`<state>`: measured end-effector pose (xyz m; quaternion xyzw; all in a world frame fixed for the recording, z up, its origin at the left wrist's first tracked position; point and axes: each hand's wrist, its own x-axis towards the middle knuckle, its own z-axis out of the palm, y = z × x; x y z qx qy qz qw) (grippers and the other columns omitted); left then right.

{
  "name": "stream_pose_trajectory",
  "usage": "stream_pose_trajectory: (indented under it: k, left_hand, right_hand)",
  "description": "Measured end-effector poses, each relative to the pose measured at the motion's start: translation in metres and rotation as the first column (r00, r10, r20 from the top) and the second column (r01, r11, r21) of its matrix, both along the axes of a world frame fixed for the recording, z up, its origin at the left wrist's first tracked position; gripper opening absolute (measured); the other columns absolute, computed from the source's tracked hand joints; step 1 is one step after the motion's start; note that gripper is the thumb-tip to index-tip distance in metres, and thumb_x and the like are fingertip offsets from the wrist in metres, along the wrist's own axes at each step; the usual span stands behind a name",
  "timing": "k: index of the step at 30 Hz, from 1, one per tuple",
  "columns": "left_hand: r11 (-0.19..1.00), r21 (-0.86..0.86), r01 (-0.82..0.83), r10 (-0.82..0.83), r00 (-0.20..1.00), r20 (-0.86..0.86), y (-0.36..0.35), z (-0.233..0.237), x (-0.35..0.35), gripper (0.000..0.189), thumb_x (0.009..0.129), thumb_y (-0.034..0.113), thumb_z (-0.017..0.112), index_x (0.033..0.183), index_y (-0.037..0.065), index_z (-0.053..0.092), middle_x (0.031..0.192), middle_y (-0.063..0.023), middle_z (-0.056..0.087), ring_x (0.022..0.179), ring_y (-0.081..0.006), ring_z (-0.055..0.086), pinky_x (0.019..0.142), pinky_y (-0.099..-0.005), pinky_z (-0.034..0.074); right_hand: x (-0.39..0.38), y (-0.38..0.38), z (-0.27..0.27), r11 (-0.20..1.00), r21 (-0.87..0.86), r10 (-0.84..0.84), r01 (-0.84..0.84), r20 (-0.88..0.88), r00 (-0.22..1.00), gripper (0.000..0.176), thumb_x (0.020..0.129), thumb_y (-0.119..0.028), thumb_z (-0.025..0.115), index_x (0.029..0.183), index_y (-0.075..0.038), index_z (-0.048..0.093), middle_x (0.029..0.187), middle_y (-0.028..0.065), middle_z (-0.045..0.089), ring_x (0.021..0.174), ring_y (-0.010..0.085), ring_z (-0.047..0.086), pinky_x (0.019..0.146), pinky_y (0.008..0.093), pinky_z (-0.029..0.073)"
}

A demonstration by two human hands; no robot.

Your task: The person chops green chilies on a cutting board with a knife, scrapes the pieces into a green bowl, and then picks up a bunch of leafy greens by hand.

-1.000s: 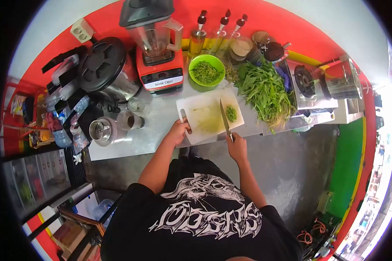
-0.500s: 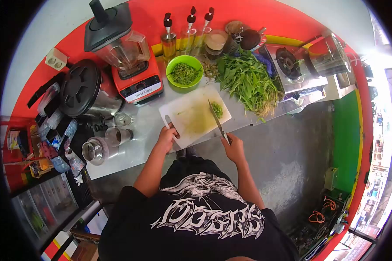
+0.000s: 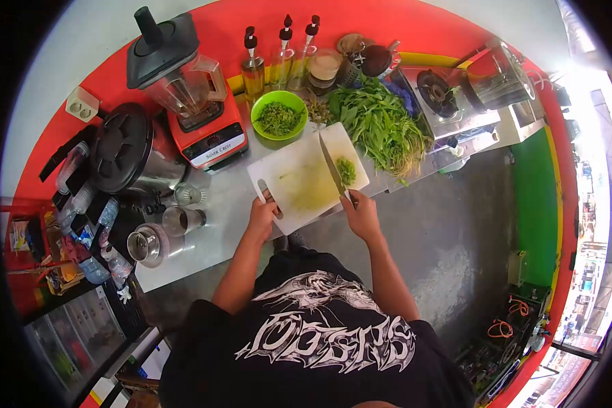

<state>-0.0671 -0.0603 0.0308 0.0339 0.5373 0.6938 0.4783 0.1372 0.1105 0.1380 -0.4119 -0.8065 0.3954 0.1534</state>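
A white cutting board (image 3: 302,160) with green stains lies at an angle on the counter. Fingers of my left hand (image 3: 262,216) are hooked through its handle slot at the left end. My right hand (image 3: 362,214) grips a kitchen knife (image 3: 331,163) at the board's near right edge, the blade pointing away from me across the board. Right beside the blade sits a small heap of chopped greens (image 3: 347,172). A lime-green bowl (image 3: 279,139) of chopped greens (image 3: 279,117) stands behind the board. To its right lies a big bunch of leafy greens (image 3: 381,122).
A red blender (image 3: 214,143) stands at the back left, near a large lidded metal pot (image 3: 160,153). Clear cups (image 3: 183,219) sit on the counter's left part (image 3: 217,228). Pump bottles (image 3: 253,71) line the wall. A gas stove (image 3: 449,109) is at the right.
The knife has moved farther up the board, and my right hand has come closer to the board's edge. My left hand keeps its hold on the board. The view has shifted slightly.
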Motion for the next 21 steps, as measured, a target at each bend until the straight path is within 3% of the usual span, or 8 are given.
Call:
stream_pose_trajectory:
  k: [1, 2, 4, 8, 10, 14, 16, 21]
  left_hand:
    - [1.000, -0.001, 0.000, 0.000, 1.000, -0.020, 0.000, 0.003, 0.000, 0.058, 0.075, -0.009, 0.045, 0.129, 0.004, 0.064, 0.082, -0.0023, 0.063, 0.064, -0.0126, 0.052, 0.059, -0.0261, 0.042]
    - [1.000, -0.003, -0.002, 0.002, 0.999, -0.038, -0.001, 0.006, 0.000, 0.058, 0.076, -0.008, 0.046, 0.129, 0.004, 0.065, 0.081, -0.0018, 0.063, 0.064, -0.0124, 0.052, 0.059, -0.0259, 0.042]
    - [1.000, -0.010, -0.019, 0.019, 0.999, -0.045, -0.003, 0.010, -0.002, 0.057, 0.076, -0.008, 0.046, 0.128, 0.003, 0.065, 0.084, -0.0020, 0.066, 0.066, -0.0120, 0.053, 0.060, -0.0251, 0.042]
    - [0.996, 0.041, -0.081, 0.083, 0.996, -0.037, -0.014, 0.008, -0.001, 0.058, 0.075, -0.009, 0.046, 0.128, 0.002, 0.065, 0.092, -0.0039, 0.069, 0.071, -0.0125, 0.057, 0.060, -0.0242, 0.042]
    - [0.994, 0.050, -0.101, 0.103, 0.994, -0.040, -0.018, 0.005, -0.003, 0.058, 0.074, -0.009, 0.046, 0.128, 0.002, 0.065, 0.094, -0.0046, 0.070, 0.072, -0.0127, 0.058, 0.060, -0.0240, 0.042]
    - [0.985, 0.062, -0.160, 0.161, 0.987, -0.019, -0.030, 0.010, -0.004, 0.061, 0.070, -0.010, 0.045, 0.127, 0.000, 0.063, 0.095, -0.0062, 0.069, 0.072, -0.0140, 0.058, 0.061, -0.0244, 0.042]
    - [0.982, 0.076, -0.170, 0.172, 0.985, -0.018, -0.033, 0.013, -0.005, 0.062, 0.068, -0.010, 0.044, 0.126, 0.000, 0.063, 0.095, -0.0068, 0.069, 0.071, -0.0144, 0.058, 0.061, -0.0245, 0.042]
    - [0.978, 0.075, -0.197, 0.192, 0.979, 0.070, -0.045, 0.032, -0.003, 0.059, 0.069, -0.010, 0.045, 0.124, 0.001, 0.062, 0.087, -0.0062, 0.065, 0.067, -0.0153, 0.055, 0.059, -0.0259, 0.042]
  right_hand:
    - [-0.003, 0.000, -0.005, 0.999, 0.021, -0.025, 0.026, -0.043, 0.999, 0.026, 0.096, -0.020, 0.065, 0.098, 0.006, 0.067, 0.063, 0.0115, 0.058, 0.055, 0.0136, 0.051, 0.053, 0.0330, 0.041]
    - [-0.002, -0.001, -0.009, 0.999, 0.022, -0.025, 0.026, -0.047, 0.999, 0.026, 0.096, -0.020, 0.065, 0.098, 0.006, 0.067, 0.063, 0.0115, 0.058, 0.055, 0.0136, 0.051, 0.053, 0.0330, 0.041]
    - [-0.001, -0.006, -0.009, 0.973, -0.201, -0.114, 0.108, -0.018, 0.993, 0.026, 0.099, -0.021, 0.063, 0.095, 0.004, 0.068, 0.064, 0.0064, 0.060, 0.051, 0.0112, 0.054, 0.048, 0.0304, 0.041]
    - [0.009, -0.017, -0.014, 0.972, -0.191, -0.143, 0.135, -0.032, 0.989, 0.025, 0.100, -0.023, 0.062, 0.095, 0.002, 0.068, 0.066, 0.0022, 0.060, 0.047, 0.0091, 0.053, 0.044, 0.0294, 0.039]
    - [0.007, -0.020, -0.006, 0.955, -0.241, -0.169, 0.171, 0.026, 0.985, 0.025, 0.097, -0.020, 0.064, 0.099, 0.004, 0.068, 0.066, 0.0100, 0.063, 0.058, 0.0148, 0.057, 0.058, 0.0354, 0.046]
    - [0.000, -0.025, 0.013, 0.979, -0.197, -0.053, 0.055, 0.015, 0.998, 0.023, 0.097, -0.019, 0.064, 0.104, 0.003, 0.068, 0.067, 0.0116, 0.062, 0.060, 0.0167, 0.058, 0.059, 0.0345, 0.046]
    - [-0.007, -0.024, 0.024, 0.988, -0.101, 0.120, -0.114, 0.049, 0.992, 0.025, 0.095, -0.020, 0.066, 0.109, 0.001, 0.069, 0.075, 0.0158, 0.065, 0.065, 0.0263, 0.061, 0.064, 0.0376, 0.048]
    - [-0.005, -0.010, 0.011, 0.957, 0.123, 0.264, -0.264, 0.017, 0.964, 0.027, 0.092, -0.022, 0.070, 0.113, -0.004, 0.070, 0.087, 0.0190, 0.068, 0.077, 0.0395, 0.064, 0.071, 0.0438, 0.050]
